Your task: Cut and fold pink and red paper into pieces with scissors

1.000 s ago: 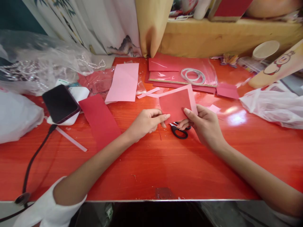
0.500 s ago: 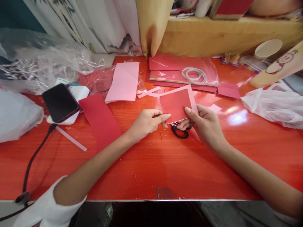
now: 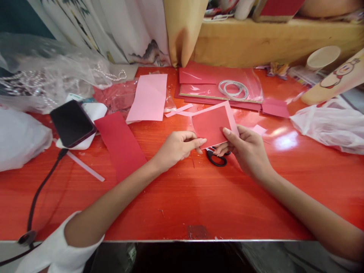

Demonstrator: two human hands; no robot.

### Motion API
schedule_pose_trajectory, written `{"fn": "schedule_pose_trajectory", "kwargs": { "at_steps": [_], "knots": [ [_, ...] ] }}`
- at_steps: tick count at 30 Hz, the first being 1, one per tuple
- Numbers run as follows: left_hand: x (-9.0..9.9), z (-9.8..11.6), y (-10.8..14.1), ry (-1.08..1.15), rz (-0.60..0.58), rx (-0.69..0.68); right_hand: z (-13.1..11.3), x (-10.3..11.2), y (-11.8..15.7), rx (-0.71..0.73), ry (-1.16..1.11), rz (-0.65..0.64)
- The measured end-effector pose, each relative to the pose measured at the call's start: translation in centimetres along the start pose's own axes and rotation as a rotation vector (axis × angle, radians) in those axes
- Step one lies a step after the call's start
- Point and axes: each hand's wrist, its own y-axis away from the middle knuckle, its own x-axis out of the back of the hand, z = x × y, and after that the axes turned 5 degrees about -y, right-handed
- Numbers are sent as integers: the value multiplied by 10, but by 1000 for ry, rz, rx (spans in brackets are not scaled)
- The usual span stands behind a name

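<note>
A red paper piece (image 3: 212, 123) lies over a slightly larger pink paper piece (image 3: 231, 115), whose border shows along the top and right. My left hand (image 3: 182, 147) pinches the lower left corner between thumb and fingers. On the right side, my right hand (image 3: 248, 149) grips both layers, its thumb on top and fingers beneath. Black-handled scissors (image 3: 216, 159) lie on the table just below the papers, partly hidden by them and by my right fingers.
A red strip (image 3: 121, 146) and a pink sheet (image 3: 149, 96) lie left. A phone (image 3: 72, 123) rests on a white object. Behind are red packets (image 3: 199, 91) with a coiled white cable (image 3: 233, 90). A plastic bag (image 3: 331, 127) is at right.
Both hands keep their hold on the papers. My left thumb has shifted very slightly to the right; otherwise little differs.
</note>
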Motion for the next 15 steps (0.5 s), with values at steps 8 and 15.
{"fn": "schedule_pose_trajectory", "kwargs": {
  "at_steps": [8, 15],
  "knots": [
    [0, 0, 1, 0, -7, 6, 0, 0, 0, -8, 22, 14],
    [-1, 1, 1, -8, 0, 11, 1, 1, 0, 1, 1, 10]
  ]
}}
